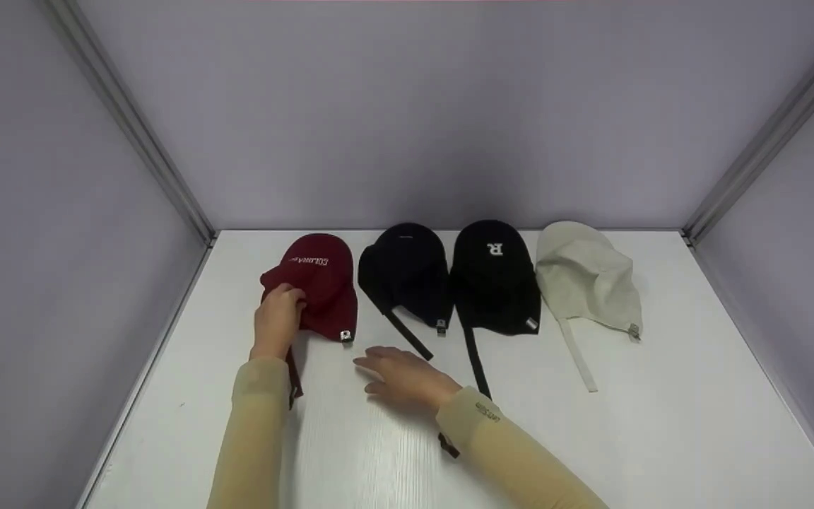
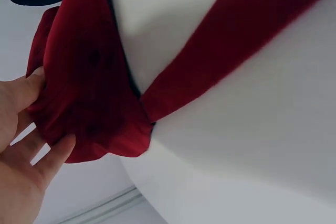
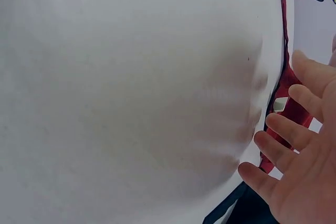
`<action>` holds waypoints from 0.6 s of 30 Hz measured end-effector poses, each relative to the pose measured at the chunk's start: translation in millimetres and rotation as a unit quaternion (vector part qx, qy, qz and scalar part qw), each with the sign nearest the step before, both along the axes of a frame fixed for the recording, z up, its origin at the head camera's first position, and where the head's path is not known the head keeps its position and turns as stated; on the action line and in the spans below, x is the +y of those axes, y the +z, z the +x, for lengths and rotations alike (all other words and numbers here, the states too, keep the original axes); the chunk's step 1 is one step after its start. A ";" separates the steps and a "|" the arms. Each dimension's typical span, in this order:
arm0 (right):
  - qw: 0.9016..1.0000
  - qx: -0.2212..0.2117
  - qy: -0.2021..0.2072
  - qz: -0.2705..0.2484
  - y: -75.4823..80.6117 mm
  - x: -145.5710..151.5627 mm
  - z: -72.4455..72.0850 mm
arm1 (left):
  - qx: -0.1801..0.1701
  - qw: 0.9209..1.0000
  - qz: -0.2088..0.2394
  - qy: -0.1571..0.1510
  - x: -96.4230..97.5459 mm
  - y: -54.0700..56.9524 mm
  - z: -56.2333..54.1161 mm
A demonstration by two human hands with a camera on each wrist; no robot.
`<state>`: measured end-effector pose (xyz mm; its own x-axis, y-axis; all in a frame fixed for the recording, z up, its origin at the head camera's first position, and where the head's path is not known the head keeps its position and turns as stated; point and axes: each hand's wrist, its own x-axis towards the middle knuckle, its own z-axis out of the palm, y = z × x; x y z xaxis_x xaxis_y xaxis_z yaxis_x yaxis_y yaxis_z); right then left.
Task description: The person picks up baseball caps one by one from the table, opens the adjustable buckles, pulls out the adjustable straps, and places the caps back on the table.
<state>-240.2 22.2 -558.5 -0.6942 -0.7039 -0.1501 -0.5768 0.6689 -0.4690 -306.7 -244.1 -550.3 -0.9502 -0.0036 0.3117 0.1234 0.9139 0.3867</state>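
At the left end of a row of caps lies a red cap [image 1: 322, 283] with white lettering. My left hand [image 1: 280, 314] grips its left side; in the left wrist view some fingers [image 2: 55, 158] lie over the cloth while others disappear behind it. A red strap [image 2: 210, 51] trails from the cap's edge. My right hand [image 1: 407, 378] is held above the table with its fingers spread and nothing in them, nearest the dark navy cap [image 1: 410, 272] and its strap. In the right wrist view, part of the red cap shows behind those fingers [image 3: 286, 129].
To the right of the navy cap lie a black cap [image 1: 495, 290] with a white letter and a cream cap [image 1: 584, 276], straps stretched toward me. All rest on a white table [image 1: 697, 410] with grey walls [image 1: 449, 113] at the back and sides.
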 end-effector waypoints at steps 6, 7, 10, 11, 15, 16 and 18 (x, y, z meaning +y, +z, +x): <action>1.000 0.013 0.010 0.003 2.1 3.6 -1.7 | 0.006 0.998 -0.055 0.029 1.5 2.0 -5.6; 1.000 0.017 0.012 0.003 2.9 4.7 -2.1 | 0.004 0.998 -0.057 0.031 2.0 2.4 -4.9; 0.999 0.037 0.012 0.010 4.9 8.8 -2.5 | 0.002 0.998 -0.056 0.031 3.7 2.9 -1.1; 0.999 0.044 0.010 0.015 5.5 10.4 -2.2 | 0.002 0.998 -0.056 0.030 4.5 2.7 0.9; 0.998 0.055 -0.018 0.028 10.4 18.7 0.2 | 0.012 0.998 -0.054 0.029 9.1 2.2 9.9; 0.998 0.057 -0.026 0.030 12.5 21.3 1.0 | 0.012 0.998 -0.054 0.029 10.6 2.1 12.6; 0.996 0.071 -0.038 0.030 16.1 27.5 2.1 | 0.010 0.998 -0.054 0.027 13.9 2.7 17.5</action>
<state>-238.1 49.8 -542.4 -0.7626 -0.6411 -0.0859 -0.5811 0.7374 -0.3443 -289.2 -230.2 -547.6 -0.9428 -0.0209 0.3328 0.0789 0.9557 0.2836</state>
